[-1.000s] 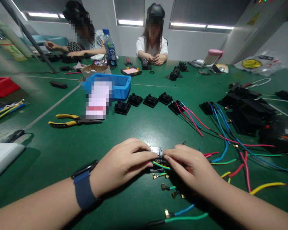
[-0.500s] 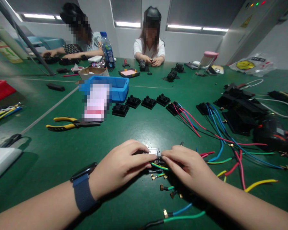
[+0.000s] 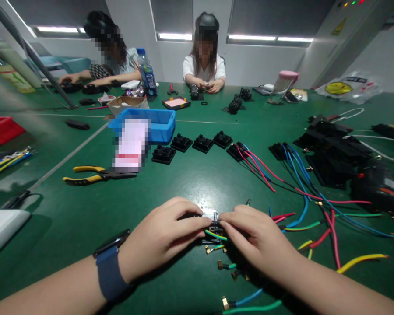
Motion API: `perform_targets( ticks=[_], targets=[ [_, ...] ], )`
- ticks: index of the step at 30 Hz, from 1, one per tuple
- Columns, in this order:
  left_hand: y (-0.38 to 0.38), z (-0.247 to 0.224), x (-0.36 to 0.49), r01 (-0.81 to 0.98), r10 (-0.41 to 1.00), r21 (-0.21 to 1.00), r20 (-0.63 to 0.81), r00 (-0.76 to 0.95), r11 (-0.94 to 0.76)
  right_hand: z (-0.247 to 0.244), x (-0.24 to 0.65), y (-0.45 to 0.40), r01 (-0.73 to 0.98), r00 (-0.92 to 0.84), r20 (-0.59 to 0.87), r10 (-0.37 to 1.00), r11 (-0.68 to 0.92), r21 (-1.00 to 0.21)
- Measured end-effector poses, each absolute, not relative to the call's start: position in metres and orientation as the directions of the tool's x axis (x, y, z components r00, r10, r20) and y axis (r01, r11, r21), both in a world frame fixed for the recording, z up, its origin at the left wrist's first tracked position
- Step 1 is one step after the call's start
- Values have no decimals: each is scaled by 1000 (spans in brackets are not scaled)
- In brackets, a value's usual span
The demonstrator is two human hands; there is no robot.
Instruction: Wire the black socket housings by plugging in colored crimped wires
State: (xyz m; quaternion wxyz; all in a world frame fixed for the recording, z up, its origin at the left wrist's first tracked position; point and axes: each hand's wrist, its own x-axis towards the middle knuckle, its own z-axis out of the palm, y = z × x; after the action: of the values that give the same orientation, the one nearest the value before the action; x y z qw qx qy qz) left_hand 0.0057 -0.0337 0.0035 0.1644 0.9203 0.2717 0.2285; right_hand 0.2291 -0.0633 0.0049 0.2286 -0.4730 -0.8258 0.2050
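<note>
My left hand point(image 3: 174, 234), a dark watch on its wrist, has its fingers closed on the left side of a small black socket module point(image 3: 213, 240) low on the table. The fingers of my right hand point(image 3: 256, 232) pinch at the module's right side, close to my left fingertips. A green-and-yellow wire point(image 3: 216, 235) runs between the two hands at the module. Whatever small part my right fingertips touch is mostly hidden. Just below lie loose wires with brass terminals, among them a blue wire point(image 3: 249, 297) and a green wire point(image 3: 256, 308).
Several black modules point(image 3: 202, 143) stand in a row ahead, some with red and blue wires. Pliers point(image 3: 98, 175) lie at left near a phone point(image 3: 131, 144) leaning on a blue bin point(image 3: 164, 127). A black power tool point(image 3: 377, 192) is at right. Two people work across the table.
The view has tilted slightly, so the table things sit a little lower. Both hands stay on the module, with only a slight shift of the fingers.
</note>
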Motion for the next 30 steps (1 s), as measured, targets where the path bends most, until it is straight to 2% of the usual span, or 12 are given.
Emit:
perform_targets(
  ticks=[30],
  targets=[
    [-32, 2, 7, 432, 583, 439, 303, 754, -788, 4, 232, -60, 642, -471, 200, 859, 489, -591]
  ],
)
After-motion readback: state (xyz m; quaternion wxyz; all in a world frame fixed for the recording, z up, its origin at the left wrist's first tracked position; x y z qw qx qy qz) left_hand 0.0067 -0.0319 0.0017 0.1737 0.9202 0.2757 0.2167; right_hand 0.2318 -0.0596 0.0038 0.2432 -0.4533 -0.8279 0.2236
